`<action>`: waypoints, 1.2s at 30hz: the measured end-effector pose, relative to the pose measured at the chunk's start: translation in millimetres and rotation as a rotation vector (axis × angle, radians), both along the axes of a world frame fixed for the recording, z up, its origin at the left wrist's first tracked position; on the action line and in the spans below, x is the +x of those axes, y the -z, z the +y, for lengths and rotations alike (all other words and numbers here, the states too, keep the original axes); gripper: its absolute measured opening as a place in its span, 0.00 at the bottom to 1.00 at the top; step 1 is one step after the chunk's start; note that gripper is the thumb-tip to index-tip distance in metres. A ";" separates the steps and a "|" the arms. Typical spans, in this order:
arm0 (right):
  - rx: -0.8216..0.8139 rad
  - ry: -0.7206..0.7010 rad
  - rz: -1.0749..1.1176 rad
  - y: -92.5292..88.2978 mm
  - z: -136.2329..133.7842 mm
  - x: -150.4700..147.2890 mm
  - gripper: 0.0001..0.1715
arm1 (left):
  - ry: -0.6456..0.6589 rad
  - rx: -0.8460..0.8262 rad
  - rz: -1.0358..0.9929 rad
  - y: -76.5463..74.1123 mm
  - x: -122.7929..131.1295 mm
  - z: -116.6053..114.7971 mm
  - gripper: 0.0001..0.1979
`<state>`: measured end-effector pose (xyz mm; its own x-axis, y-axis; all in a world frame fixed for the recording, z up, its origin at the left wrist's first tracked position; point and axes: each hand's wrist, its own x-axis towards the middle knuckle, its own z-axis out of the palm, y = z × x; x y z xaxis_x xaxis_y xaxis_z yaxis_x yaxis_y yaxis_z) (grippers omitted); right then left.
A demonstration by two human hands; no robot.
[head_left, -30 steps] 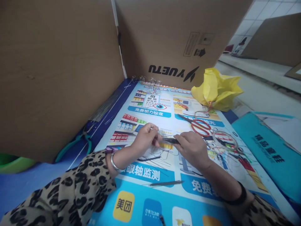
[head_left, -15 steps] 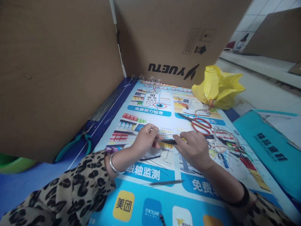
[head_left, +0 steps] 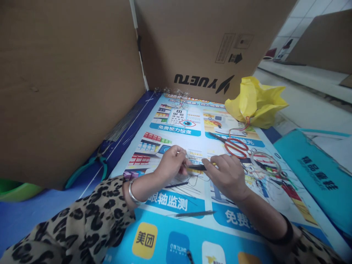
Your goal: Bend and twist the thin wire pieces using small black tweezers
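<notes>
My left hand point(head_left: 176, 161) is closed in a pinch near the middle of the printed sheet; what its fingertips hold is too small to make out. My right hand point(head_left: 227, 176) is wrapped round a dark, narrow tool point(head_left: 197, 167) with a bit of yellow at the grip. The tool's tip points left and reaches the left fingertips. Under and around the hands lie thin dark wires point(head_left: 178, 185). A bundle of short dark rods point(head_left: 195, 213) lies closer to me. Scissors with orange-red handles point(head_left: 236, 147) rest just beyond my right hand.
Cardboard walls point(head_left: 203, 47) stand at the left and back. Teal-handled pliers point(head_left: 88, 168) and thin wire lengths point(head_left: 121, 126) lie along the left. A coil of clear wire point(head_left: 265, 163), crumpled yellow paper point(head_left: 254, 104) and a teal box point(head_left: 310, 172) are on the right.
Both hands stay almost in place; the dark tool's tip has shifted very slightly. The whole view has moved a few pixels.
</notes>
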<state>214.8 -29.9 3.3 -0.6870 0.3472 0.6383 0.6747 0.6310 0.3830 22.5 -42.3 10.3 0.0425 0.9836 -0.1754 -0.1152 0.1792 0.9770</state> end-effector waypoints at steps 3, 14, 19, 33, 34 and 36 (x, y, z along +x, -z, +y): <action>0.000 -0.008 0.005 1.0 0.0 0.1 0.08 | 0.002 -0.010 -0.008 0.6 0.0 -0.2 0.08; -0.026 0.009 -0.022 0.0 0.2 0.4 0.06 | 0.000 -0.020 0.025 -3.3 0.5 -1.1 0.05; -0.063 0.031 -0.053 -0.2 -1.3 0.6 0.08 | 0.000 -0.004 0.022 0.0 -0.2 -0.5 0.06; -0.234 0.099 -0.062 -3.7 -8.1 -4.9 0.13 | 0.050 0.269 0.106 -3.0 -5.1 -0.7 0.09; -0.262 0.107 -0.050 -3.4 -8.7 -5.4 0.14 | 0.053 0.282 0.117 -3.3 -5.6 -1.1 0.09; -0.324 0.126 -0.025 -3.2 -9.8 -6.3 0.15 | 0.062 0.298 0.123 -4.3 -6.6 -1.7 0.10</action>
<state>208.5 -39.6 6.4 -0.6401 0.6121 0.4643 0.7478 0.6351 0.1935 15.9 -44.0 14.6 0.1004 0.9886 0.1123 0.0093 -0.1138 0.9935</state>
